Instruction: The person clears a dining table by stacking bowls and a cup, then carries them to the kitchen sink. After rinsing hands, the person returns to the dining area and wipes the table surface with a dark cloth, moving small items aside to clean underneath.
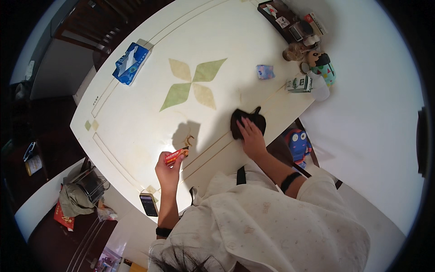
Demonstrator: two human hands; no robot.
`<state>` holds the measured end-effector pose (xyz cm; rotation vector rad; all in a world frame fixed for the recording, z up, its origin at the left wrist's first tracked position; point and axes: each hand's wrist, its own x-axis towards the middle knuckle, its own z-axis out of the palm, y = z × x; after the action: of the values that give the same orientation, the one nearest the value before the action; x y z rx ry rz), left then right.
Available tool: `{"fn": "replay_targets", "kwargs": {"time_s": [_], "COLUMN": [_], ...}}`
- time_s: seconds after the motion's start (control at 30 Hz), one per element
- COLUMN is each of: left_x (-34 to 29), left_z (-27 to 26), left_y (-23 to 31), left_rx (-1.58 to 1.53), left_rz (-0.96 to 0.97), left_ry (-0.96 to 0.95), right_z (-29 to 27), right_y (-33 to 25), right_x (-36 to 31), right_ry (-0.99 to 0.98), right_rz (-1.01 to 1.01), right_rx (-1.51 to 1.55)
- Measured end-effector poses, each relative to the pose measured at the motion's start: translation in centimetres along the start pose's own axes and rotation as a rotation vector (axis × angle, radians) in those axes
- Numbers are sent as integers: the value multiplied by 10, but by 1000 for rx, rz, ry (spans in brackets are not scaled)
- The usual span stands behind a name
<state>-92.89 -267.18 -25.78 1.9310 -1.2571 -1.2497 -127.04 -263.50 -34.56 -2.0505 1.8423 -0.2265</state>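
My left hand (168, 168) is closed around a small red packet (176, 156) with pale print and holds it over the near part of the table. Just beyond the packet, a few thin brown strips (190, 138) lie on the tabletop, partly in the hand's shadow. On the right, my right hand (250, 136) rests with fingers stretched out on a black, rounded thing (258, 120) with a short pointed tip at its far side. Whether that black thing is a pouch or a dish I cannot tell. The hand covers part of it.
The white table (136, 118) has a leaf pattern. A blue tissue box (131, 63) stands far left, a small pale-blue tissue pack (265, 71) far right. A phone (148, 205) lies at the near left edge. A green-white box (299, 84) and a dark tray (278, 20) line the right edge.
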Motion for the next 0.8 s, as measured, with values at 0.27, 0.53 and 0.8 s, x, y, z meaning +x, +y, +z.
{"fn": "replay_targets", "kwargs": {"time_s": [0.27,0.53,0.8], "left_x": [2,5,23], "left_z": [3,7,5], "left_y": [-1,0,0], "left_rx": [-156,-162,-105], "left_rz": [-18,-19,17], "left_ry": [16,38,32], "right_z": [6,5,-16], "right_y": [26,-1,39], "right_x": [109,23,128], "right_ry": [238,27,203], "right_rz": [35,-21,75], "right_rx": [-24,20,-72]}}
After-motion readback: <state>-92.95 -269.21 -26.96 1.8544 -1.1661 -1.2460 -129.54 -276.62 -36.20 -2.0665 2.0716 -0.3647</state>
